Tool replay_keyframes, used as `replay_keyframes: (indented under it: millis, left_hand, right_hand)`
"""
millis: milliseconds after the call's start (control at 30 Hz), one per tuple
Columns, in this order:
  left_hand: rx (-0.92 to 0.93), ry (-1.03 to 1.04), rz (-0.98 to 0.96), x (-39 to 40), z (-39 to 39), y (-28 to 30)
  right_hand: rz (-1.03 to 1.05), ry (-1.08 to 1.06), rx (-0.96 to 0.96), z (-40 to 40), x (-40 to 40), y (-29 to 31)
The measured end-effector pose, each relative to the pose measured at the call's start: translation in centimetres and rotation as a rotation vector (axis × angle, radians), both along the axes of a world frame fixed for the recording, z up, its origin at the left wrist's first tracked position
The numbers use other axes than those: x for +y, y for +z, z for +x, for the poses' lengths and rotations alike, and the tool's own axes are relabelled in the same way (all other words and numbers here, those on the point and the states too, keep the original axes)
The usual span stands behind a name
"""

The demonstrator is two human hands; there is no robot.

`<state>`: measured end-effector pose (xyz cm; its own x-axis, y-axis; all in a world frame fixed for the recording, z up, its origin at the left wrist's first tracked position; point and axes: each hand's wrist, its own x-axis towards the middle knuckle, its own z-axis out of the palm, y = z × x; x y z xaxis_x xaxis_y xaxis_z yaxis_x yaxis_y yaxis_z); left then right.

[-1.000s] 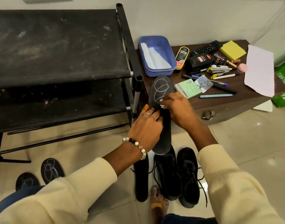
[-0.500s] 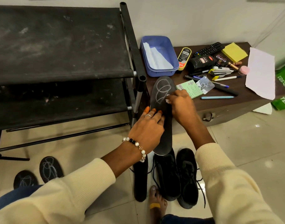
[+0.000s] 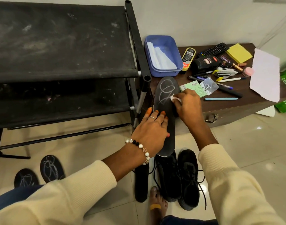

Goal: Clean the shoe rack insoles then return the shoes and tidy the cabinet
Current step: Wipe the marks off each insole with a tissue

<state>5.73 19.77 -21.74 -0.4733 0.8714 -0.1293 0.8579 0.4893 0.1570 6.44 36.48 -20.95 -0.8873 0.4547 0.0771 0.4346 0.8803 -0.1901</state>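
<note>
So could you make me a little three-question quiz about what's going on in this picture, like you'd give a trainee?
1. True or false: the right hand pinches a small white wipe against the chalk-marked insole.
2. Which does the left hand do? A) lifts a shoe B) presses the insole steady C) holds the remote
3. Fill in: the two other scribbled insoles lie on the ____, below the shoe rack.

Key: 1 true; 2 B; 3 floor.
</note>
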Motion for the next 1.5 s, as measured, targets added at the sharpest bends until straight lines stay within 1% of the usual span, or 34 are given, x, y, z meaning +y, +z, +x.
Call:
replay_keyframes:
  millis: [67, 200, 267, 300, 400, 467, 633, 700, 833, 900, 967, 1067, 1133, 1267, 1333, 1400, 1500]
  left_hand:
    - [-0.003, 0.001, 0.001, 0.0, 0.1, 0.0]
    - [-0.012, 0.018, 0.023, -0.1, 0.3, 0.2]
    - [-0.019, 0.023, 0.029, -0.1, 0.4, 0.2]
    - [-0.022, 0.024, 0.028, -0.1, 0.4, 0.2]
    - [-0.039, 0.026, 0.021, -0.2, 0.3, 0.0]
    - [-0.044, 0.025, 0.023, -0.3, 0.3, -0.2]
    - [-0.043, 0.025, 0.023, -0.3, 0.3, -0.2]
    - [-0.044, 0.027, 0.026, -0.3, 0.3, -0.1]
    - [-0.049, 0.027, 0.013, -0.3, 0.3, -0.1]
    - [-0.050, 0.026, 0.007, -0.3, 0.2, -0.2]
    - [-0.053, 0.029, 0.017, -0.4, 0.2, -0.3]
    - [-0.063, 0.028, 0.019, -0.3, 0.2, -0.3]
    - [-0.073, 0.026, 0.012, -0.3, 0.1, -0.3]
    - [-0.061, 0.025, 0.010, -0.3, 0.1, -0.2]
    - [-0.062, 0.028, 0.006, -0.3, 0.2, -0.1]
    - [-0.064, 0.028, 0.005, -0.3, 0.2, 0.0]
    - [-0.060, 0.028, 0.000, -0.3, 0.2, -0.1]
  right_hand:
    - [-0.040, 0.050, 0.014, -0.6, -0.9, 0.1]
    - [-0.174, 0.329, -0.062, -1.0, -2.0, 1.3]
    - [-0.154, 0.408, -0.088, -0.9, -1.9, 1.5]
    - [-0.126, 0.411, -0.088, -1.0, -1.6, 1.3]
    - [-0.033, 0.298, -0.083, -1.3, -1.3, 0.7]
    - [-0.011, 0.263, -0.077, -1.6, -1.6, 0.5]
    - [-0.134, 0.412, -0.120, -1.6, -1.6, 1.6]
    - [-0.108, 0.424, -0.130, -2.0, -1.6, 1.5]
    - [-0.019, 0.336, -0.072, -3.1, -1.7, 0.5]
    - [-0.045, 0.318, -0.051, -3.4, -1.5, 0.4]
    - [-0.092, 0.354, -0.071, -3.2, -1.1, 0.9]
    - [-0.179, 0.470, -0.172, -2.4, -0.1, 2.0]
    - [-0.183, 0.489, -0.208, -2.3, -0.1, 2.2]
    - [-0.142, 0.332, -0.023, -3.5, -1.3, 1.0]
    - [-0.090, 0.287, -0.015, -3.9, -1.8, 0.4]
    - [-0.092, 0.312, -0.032, -3.9, -1.6, 0.5]
    - [-0.198, 0.433, -0.116, -2.7, -0.5, 1.6]
